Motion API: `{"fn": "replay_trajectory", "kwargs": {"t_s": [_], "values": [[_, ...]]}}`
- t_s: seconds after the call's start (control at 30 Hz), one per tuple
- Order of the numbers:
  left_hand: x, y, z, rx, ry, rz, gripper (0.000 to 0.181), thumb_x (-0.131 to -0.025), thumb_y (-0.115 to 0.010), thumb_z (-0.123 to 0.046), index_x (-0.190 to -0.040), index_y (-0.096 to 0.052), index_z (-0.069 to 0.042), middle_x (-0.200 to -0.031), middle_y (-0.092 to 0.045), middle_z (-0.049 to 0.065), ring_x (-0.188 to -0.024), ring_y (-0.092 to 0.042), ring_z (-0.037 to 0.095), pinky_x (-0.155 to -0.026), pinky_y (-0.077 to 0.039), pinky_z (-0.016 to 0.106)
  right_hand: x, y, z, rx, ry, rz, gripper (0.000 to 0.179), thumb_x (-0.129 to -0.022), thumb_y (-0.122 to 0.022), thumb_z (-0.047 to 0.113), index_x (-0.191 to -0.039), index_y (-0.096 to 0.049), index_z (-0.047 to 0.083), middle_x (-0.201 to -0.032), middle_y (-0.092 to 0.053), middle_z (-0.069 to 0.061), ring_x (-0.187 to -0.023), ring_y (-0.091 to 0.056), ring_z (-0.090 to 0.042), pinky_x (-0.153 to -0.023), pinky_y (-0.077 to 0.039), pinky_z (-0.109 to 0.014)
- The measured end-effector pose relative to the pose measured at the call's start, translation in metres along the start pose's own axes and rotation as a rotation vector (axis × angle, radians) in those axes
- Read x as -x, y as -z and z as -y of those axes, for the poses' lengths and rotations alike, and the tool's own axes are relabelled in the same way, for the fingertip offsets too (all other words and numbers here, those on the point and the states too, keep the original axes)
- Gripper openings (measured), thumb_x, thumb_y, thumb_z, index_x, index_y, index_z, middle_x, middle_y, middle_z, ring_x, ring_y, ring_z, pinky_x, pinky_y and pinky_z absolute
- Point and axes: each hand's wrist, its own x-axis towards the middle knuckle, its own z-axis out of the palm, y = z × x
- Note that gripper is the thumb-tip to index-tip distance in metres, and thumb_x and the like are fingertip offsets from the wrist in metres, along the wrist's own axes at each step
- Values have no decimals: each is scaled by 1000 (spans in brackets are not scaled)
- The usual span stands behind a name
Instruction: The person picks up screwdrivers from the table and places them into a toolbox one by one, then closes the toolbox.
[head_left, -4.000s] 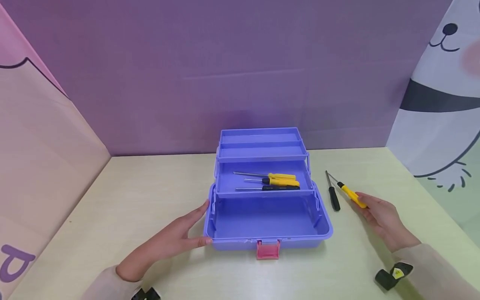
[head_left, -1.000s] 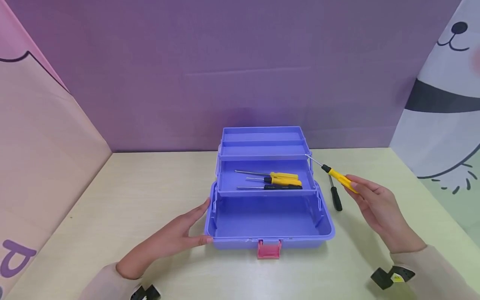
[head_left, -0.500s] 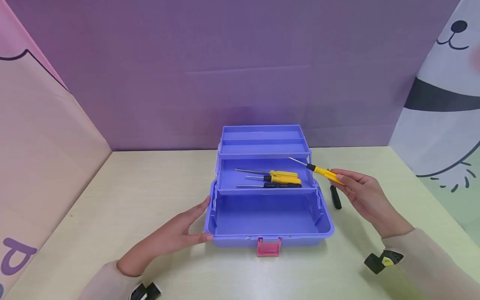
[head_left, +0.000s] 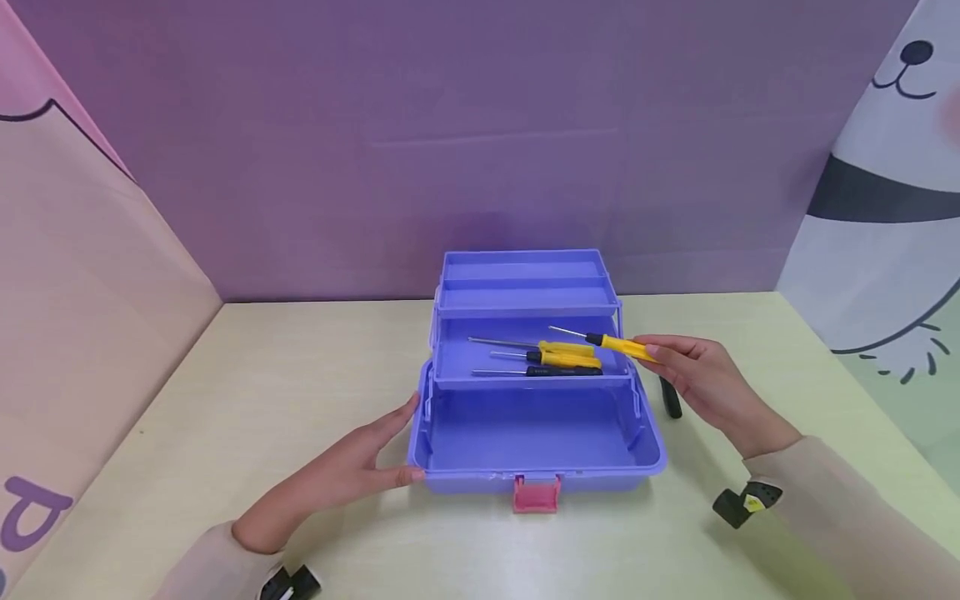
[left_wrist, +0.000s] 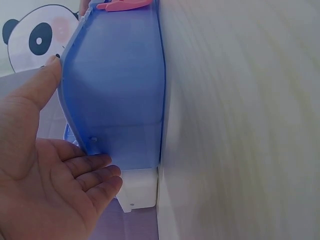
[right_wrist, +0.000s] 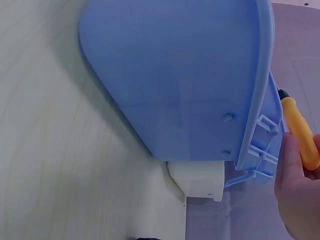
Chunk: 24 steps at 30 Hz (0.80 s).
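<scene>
In the head view my right hand (head_left: 697, 379) pinches a yellow-handled screwdriver (head_left: 618, 344) by its handle end. Its shaft points left over the middle tray of a purple-blue toolbox (head_left: 536, 482). Two yellow-handled screwdrivers (head_left: 573, 360) and a black-handled screwdriver (head_left: 562, 372) lie in that tray. My left hand (head_left: 337, 475) rests against the box's left front corner, thumb by the front rim and fingers along the side. The left wrist view shows those fingers (left_wrist: 97, 172) touching the wall. In the right wrist view, the held handle (right_wrist: 300, 132) is beside the stepped trays.
Another black-handled screwdriver (head_left: 671, 398) lies on the table right of the box, partly hidden behind my right hand. A pink latch (head_left: 536, 496) hangs at the box front. The upper tray (head_left: 528, 293) is raised at the back, before a purple backdrop (head_left: 420, 150).
My right hand has lifted the yellow-handled screwdriver from the table and carried it left, over the middle tray, its shaft now lying flatter. The left hand stays in place at the box.
</scene>
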Motion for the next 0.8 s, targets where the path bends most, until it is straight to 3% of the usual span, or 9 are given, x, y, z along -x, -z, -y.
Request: {"fn": "replay_trajectory", "kwargs": {"t_s": [0.5,0.8], "values": [[-1,1,-2,-5,3,2,90,-86,-64,-45,-150,-16,-3,-154,-22,15,-138,-26,35,-107,-30,52,-9,-6,6,227,-53,43,20,-96,-55,10,-103,-73,15,-101,-69,9,-98,-64,-4,-88,-50,-19],[2,0,1,9,10,2,89,-87,-65,-41,-150,-15,-4,-153,-22,15,-138,-26,35,-107,-30,53,-20,-14,2,337,-70,69,29,-95,-56,12,-117,-62,-6,-104,-69,11,-103,-60,-3,-90,-49,-19]]}}
